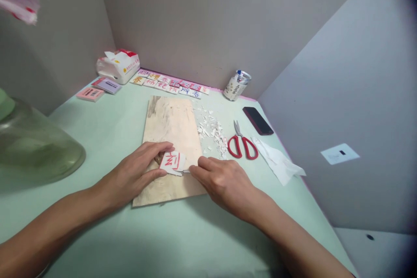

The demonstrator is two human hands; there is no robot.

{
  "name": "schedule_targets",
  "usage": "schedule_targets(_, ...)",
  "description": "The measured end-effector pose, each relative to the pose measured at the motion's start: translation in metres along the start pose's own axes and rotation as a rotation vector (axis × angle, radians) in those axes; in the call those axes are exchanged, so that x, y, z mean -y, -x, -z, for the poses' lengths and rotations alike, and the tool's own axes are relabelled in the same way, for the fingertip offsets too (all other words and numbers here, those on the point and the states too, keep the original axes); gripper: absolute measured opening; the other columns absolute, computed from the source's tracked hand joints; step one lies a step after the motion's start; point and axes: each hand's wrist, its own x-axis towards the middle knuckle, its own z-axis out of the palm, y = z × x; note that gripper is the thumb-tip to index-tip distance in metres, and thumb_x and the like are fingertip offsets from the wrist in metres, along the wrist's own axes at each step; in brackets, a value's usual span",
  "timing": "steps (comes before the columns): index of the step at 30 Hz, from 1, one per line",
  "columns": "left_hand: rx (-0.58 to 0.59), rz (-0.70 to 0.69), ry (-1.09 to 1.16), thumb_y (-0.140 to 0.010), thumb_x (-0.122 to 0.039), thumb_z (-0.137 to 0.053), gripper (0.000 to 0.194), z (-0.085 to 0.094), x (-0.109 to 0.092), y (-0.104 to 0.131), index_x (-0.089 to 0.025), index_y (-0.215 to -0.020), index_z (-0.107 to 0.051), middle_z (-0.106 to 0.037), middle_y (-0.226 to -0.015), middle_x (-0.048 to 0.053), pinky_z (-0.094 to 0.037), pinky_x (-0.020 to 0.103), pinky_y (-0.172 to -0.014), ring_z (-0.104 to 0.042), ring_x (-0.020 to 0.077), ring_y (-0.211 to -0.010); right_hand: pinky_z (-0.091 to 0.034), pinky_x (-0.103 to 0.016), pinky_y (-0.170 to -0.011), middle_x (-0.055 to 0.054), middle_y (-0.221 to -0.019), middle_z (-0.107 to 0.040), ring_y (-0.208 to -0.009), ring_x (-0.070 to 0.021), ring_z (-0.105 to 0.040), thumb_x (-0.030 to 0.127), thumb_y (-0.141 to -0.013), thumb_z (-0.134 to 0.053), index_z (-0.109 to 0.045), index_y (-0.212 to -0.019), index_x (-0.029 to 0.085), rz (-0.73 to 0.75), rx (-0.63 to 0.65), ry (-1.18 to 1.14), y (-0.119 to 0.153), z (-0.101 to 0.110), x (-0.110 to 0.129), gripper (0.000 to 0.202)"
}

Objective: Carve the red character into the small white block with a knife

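Note:
My left hand [143, 166] grips a small white tile [168, 160] from its left side, thumb on the near edge and fingers along the far edge. Red strokes of a character mark the tile's face, and a strip along its near edge looks partly cut loose. Closed in a fist, my right hand [221, 178] holds a thin metal blade [186, 171] whose tip touches the tile's near right corner; its handle is hidden in the fingers. Beneath both lies a pale wooden board [172, 117].
White chips [215, 132] are scattered right of the board, beside red-handled scissors [241, 143], a crumpled tissue [276, 160] and a phone [258, 120]. Behind stand lettered tiles [169, 81], a can [237, 85] and a tissue pack [119, 66]. A large green bottle [35, 143] stands left.

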Motion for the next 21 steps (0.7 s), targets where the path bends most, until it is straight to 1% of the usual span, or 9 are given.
schedule_targets(4, -0.006, -0.004, -0.008, -0.098, -0.044, -0.054, 0.044, 0.001, -0.002, 0.000, -0.027, -0.138, -0.053, -0.063, -0.135, 0.008, -0.049, 0.047, -0.109, -0.061, 0.0293, -0.125, -0.023, -0.032, -0.052, 0.001, -0.073, -0.053, -0.060, -0.0132, -0.042, 0.007, -0.101, -0.046, -0.064, -0.085, 0.017, 0.056, 0.008, -0.063, 0.004, -0.001, -0.002, 0.026)
schedule_targets(7, -0.010, -0.004, -0.012, -0.098, -0.044, -0.054, 0.044, 0.001, -0.002, 0.000, -0.028, -0.139, -0.053, -0.063, -0.136, 0.008, -0.049, 0.047, -0.109, -0.061, 0.0296, -0.125, -0.024, -0.031, -0.053, 0.001, -0.073, -0.054, -0.060, -0.0126, -0.042, 0.007, -0.103, -0.044, -0.065, -0.086, 0.017, 0.031, -0.029, -0.092, 0.006, -0.004, -0.003, 0.028)
schedule_targets(10, -0.005, -0.002, -0.013, -0.098, -0.045, -0.054, 0.045, 0.001, -0.001, 0.000, -0.029, -0.140, -0.052, -0.062, -0.137, 0.007, -0.049, 0.047, -0.109, -0.061, 0.0292, -0.126, -0.023, -0.030, -0.053, 0.000, -0.073, -0.054, -0.060, -0.0126, -0.042, 0.008, -0.102, -0.044, -0.065, -0.086, 0.016, -0.017, -0.084, -0.077, 0.006, -0.008, -0.004, 0.029)
schedule_targets(14, -0.001, 0.003, -0.012, -0.099, -0.045, -0.054, 0.045, 0.001, 0.000, 0.000, -0.028, -0.140, -0.052, -0.062, -0.136, 0.007, -0.050, 0.046, -0.108, -0.061, 0.0285, -0.125, -0.024, -0.031, -0.053, 0.000, -0.074, -0.056, -0.061, -0.0135, -0.045, 0.005, -0.100, -0.045, -0.067, -0.089, 0.016, -0.031, -0.113, -0.065, 0.004, -0.012, -0.004, 0.026)
schedule_targets(17, -0.004, 0.002, -0.013, -0.099, -0.045, -0.054, 0.045, 0.000, 0.000, 0.000, -0.029, -0.141, -0.051, -0.061, -0.137, 0.007, -0.049, 0.046, -0.109, -0.060, 0.0287, -0.126, -0.025, -0.031, -0.053, -0.001, -0.074, -0.057, -0.063, -0.0145, -0.047, 0.004, -0.098, -0.046, -0.068, -0.091, 0.015, -0.028, -0.111, -0.058, 0.003, -0.013, -0.004, 0.025)
schedule_targets(21, -0.006, -0.002, -0.013, -0.099, -0.044, -0.054, 0.045, -0.001, 0.001, 0.000, -0.030, -0.141, -0.051, -0.062, -0.136, 0.006, -0.050, 0.046, -0.109, -0.061, 0.0283, -0.125, -0.025, -0.031, -0.054, -0.001, -0.075, -0.057, -0.063, -0.0145, -0.047, 0.003, -0.096, -0.048, -0.066, -0.091, 0.016, -0.040, -0.077, -0.049, 0.003, -0.012, -0.003, 0.024)
